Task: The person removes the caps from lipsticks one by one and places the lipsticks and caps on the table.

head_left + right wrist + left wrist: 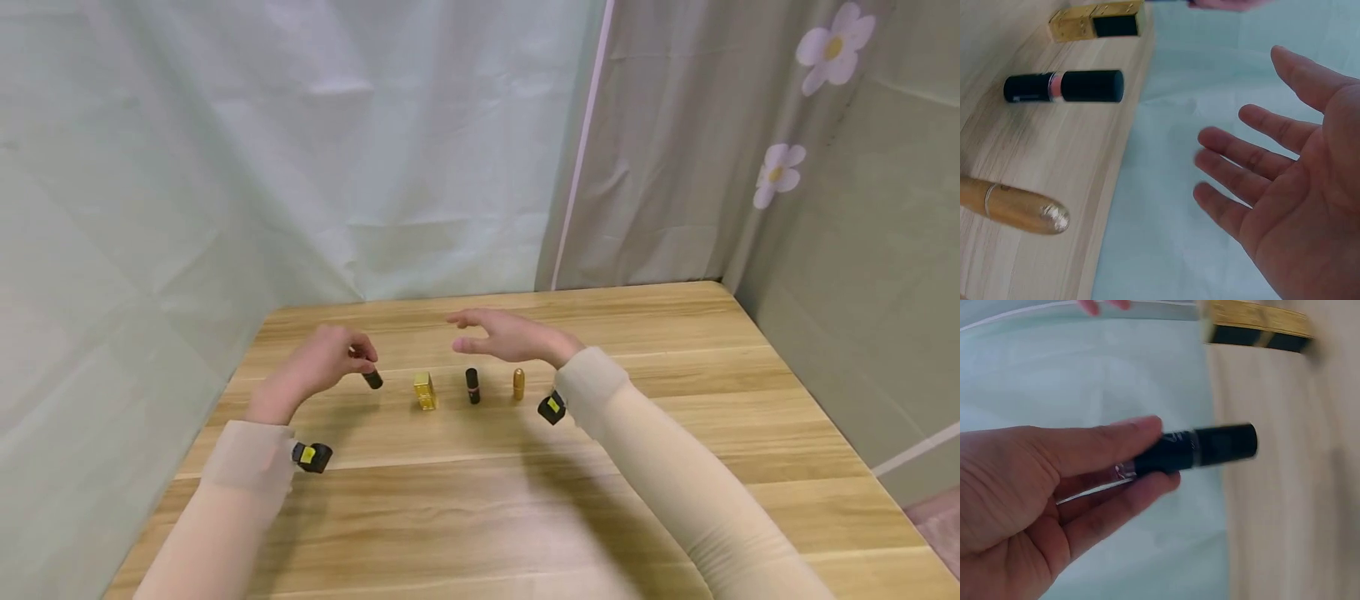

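Note:
My left hand [327, 360] pinches a dark lipstick tube [1225, 445] between thumb and fingers, at the left of the row on the table. In the left wrist view the tube's black end points away from the palm, and its other end is partly hidden by the fingers. My right hand [504, 334] hovers over the back of the table with fingers extended and nothing in it. Nearest below it stands a black lipstick [1092, 85] with a pink band. To its right stands a gold bullet-shaped lipstick [1019, 207], and to its left a gold-and-black square lipstick [424, 392].
The wooden table [465, 517] has its far edge against a pale curtain [375, 150]. A grey curtain with white flowers [780, 173] hangs at the right. Both wrists carry a small black camera [552, 407] below the sleeve cuff.

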Action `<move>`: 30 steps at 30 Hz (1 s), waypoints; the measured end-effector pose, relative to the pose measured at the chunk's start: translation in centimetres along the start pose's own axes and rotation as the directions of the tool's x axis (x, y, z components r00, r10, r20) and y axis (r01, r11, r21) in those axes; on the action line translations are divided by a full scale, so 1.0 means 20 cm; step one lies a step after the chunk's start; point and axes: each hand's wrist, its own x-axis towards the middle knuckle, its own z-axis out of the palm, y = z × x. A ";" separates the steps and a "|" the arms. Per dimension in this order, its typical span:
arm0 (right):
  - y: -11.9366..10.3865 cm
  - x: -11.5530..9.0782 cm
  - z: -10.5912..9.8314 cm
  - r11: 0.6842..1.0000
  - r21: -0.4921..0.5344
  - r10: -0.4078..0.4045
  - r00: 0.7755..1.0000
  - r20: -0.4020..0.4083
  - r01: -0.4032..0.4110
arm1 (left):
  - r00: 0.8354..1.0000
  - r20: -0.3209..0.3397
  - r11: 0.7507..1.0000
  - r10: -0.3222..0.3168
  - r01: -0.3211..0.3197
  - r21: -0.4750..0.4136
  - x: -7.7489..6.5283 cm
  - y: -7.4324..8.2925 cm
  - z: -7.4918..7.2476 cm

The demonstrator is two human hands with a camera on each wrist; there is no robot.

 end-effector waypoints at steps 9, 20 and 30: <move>-0.01 0.02 0.00 0.999 0.050 0.000 1.000 -0.025 0.001 | 0.989 -0.148 1.000 0.022 -0.022 0.002 0.04 0.12 -0.08; -0.02 0.04 0.03 0.994 0.110 0.005 0.996 -0.086 0.005 | 0.978 -0.210 0.995 0.017 -0.038 -0.095 0.07 0.22 -0.08; -0.05 0.06 0.05 0.990 0.130 -0.035 0.992 -0.117 0.050 | 0.969 -0.233 0.985 0.083 -0.115 -0.125 0.10 0.26 -0.07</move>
